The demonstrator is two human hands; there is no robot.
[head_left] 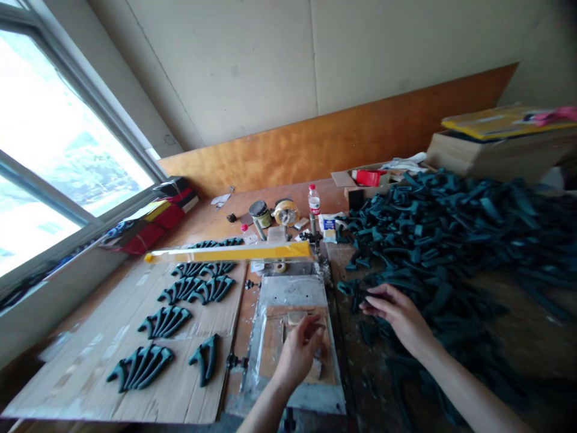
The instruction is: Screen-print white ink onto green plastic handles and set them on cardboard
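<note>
green piece (pixel 350 288) (at right grip (pixel 384 302))

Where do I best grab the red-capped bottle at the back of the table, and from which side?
Probably the upper body, just under the red cap, coming from above: the bottle stands upright with its top uncovered, while a grey post and a packet with a blue label stand on its near side.

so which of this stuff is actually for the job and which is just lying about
Likely in the job:
heaped dark green parts, beside the right grip
fanned-out green parts
cardboard sheet beneath them
metal plate, below the left grip

Probably just lying about:
red-capped bottle
lidded jar
tape roll
blue-and-white packet
cardboard box, far right
</note>
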